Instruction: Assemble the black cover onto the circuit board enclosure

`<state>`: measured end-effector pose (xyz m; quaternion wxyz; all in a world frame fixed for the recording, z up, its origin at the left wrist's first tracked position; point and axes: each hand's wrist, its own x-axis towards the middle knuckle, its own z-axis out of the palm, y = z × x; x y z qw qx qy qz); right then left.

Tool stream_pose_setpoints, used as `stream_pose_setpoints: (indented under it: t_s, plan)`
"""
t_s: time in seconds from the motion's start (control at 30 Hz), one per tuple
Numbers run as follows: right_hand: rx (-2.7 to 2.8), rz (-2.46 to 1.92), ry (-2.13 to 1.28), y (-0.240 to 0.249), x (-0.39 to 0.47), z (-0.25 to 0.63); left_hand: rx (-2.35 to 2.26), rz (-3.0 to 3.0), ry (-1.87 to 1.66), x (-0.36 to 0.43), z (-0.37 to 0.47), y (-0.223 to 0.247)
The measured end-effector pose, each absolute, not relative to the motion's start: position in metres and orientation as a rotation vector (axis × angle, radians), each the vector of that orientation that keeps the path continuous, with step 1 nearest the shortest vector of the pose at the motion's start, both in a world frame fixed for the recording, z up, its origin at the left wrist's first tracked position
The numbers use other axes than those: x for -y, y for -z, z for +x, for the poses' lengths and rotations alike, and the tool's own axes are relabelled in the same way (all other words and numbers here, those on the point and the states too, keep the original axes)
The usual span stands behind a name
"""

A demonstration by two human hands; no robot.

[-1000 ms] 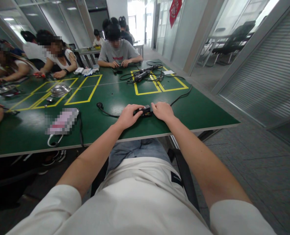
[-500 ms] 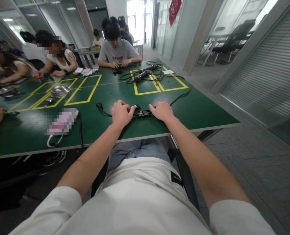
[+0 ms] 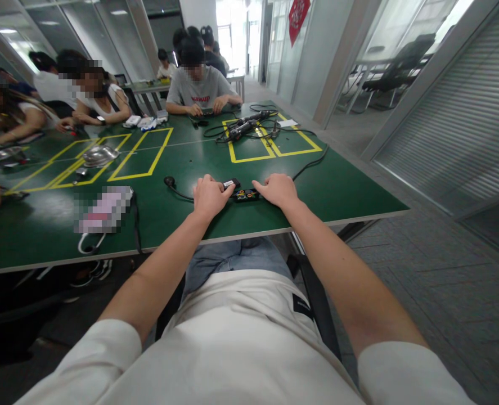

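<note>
A small black cord box [image 3: 246, 195] lies open-topped on the green table [image 3: 346, 194], with coloured parts showing inside. Its right end is gripped by my right hand [image 3: 278, 190], thumb along the edge and fingers curled. My left hand [image 3: 209, 197] is closed at the left end. Between its thumb and forefinger sticks out a flat black cover [image 3: 233, 183] with a white label, just behind the box. From beneath my left hand a cord runs left to a black plug [image 3: 169, 181]. Another length of black cord [image 3: 314, 162] leads off behind my right hand.
Black corded tools [image 3: 247, 126] lie tangled over yellow tape rectangles at the back. Left of me are a pink pouch [image 3: 108, 209] with a strap and a metal bowl-like part [image 3: 100, 156]. A co-worker [image 3: 202, 90] sits opposite; others sit along the left side.
The cover at my left hand has tilted slightly, showing more of its white label. Both hands stay at the cord box. My view has shifted slightly.
</note>
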<state>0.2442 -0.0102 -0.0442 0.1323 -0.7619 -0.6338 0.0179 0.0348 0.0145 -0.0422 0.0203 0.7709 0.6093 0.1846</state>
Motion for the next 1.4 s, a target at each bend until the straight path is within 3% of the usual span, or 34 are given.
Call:
stream_pose_setpoints:
  t_s: [0.17, 0.4, 0.57, 0.77, 1.03, 1.23, 1.4]
  plan:
    - [1.839, -2.223, -0.077, 0.046, 0.009, 0.245, -1.806, 2.348, -0.821, -0.023, 0.031, 0.050]
    - [1.845, -2.207, -0.073, 0.048, 0.009, 0.246, -1.661, 2.290, -0.799, -0.036, 0.025, 0.059]
    - [1.865, -2.217, -0.075, 0.046, 0.010, 0.246, -1.366, 2.383, -1.052, -0.032, 0.024, 0.060]
    - [1.858, -2.222, -0.087, 0.043, 0.011, 0.245, -0.931, 2.632, -0.775, -0.031, 0.025, 0.062]
    - [1.877, -2.214, -0.096, 0.046, 0.009, 0.246, -1.026, 2.644, -0.733, -0.021, 0.028, 0.057]
    - [1.867, -2.210, -0.077, 0.047, 0.010, 0.247, -1.574, 2.419, -0.802, -0.027, 0.026, 0.055]
    - [1.881, -2.215, -0.091, 0.044, 0.011, 0.245, -1.708, 2.354, -0.760, -0.025, 0.026, 0.052]
